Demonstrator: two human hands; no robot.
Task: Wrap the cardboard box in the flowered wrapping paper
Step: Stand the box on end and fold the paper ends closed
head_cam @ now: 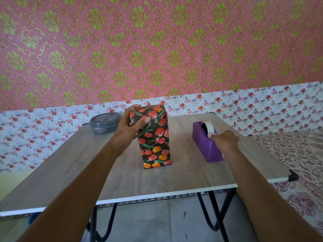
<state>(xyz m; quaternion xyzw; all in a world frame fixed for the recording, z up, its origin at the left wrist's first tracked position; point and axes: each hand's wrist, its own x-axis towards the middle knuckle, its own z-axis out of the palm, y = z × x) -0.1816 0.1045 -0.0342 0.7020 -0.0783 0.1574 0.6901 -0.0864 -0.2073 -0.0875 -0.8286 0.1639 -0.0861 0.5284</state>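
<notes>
The box stands upright in the middle of the table, covered in black wrapping paper with red and orange tulips. My left hand grips its top left, thumb pressing down the folded paper flaps on the upper end. To the right sits a purple tape dispenser with a roll of pale tape. My right hand rests on the dispenser's near end, fingers pinching the loose tape end at the cutter.
The grey wood-look table has a white front edge and black hairpin legs. A grey lidded round container stands at the back left. A patterned bedspread lies to the right. Wallpapered wall runs behind.
</notes>
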